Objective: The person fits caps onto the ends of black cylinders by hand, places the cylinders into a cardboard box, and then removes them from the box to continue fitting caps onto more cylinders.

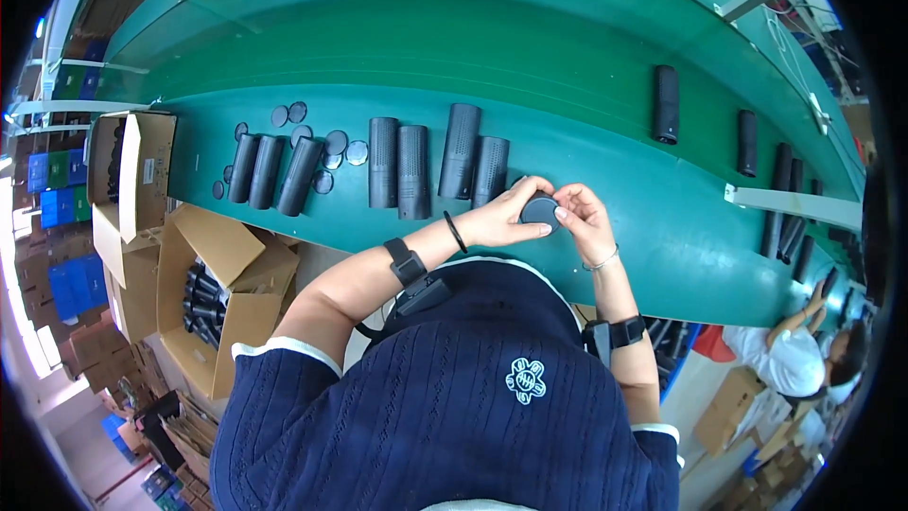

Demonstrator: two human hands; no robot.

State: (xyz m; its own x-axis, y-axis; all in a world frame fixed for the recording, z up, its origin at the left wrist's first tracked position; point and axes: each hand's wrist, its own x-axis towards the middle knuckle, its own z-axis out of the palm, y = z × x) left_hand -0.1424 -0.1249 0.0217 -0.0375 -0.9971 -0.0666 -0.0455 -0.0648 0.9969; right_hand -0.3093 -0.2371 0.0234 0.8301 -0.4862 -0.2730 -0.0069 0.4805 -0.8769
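Just in front of my body, both hands hold a black round cap (539, 212), its flat face turned up. My left hand (506, 216) grips it from the left, thumb along its near edge. My right hand (584, 220) pinches its right edge between thumb and fingers. Whether a tube sits beneath the cap is hidden. Close to my left hand stand black ribbed tubes, a shorter one (490, 168) and a longer one (460, 151). Further left lies another pair, a tube (383, 161) and its neighbour (413, 172). Several loose black discs (336, 143) are scattered beside more tubes (301, 177).
A green workbench (605, 274) runs across, with a green conveyor belt (567, 76) behind it carrying black tubes (666, 104). Open cardboard boxes, one with black parts (202, 303), stand at the left. A person in white (790, 360) works at the far right.
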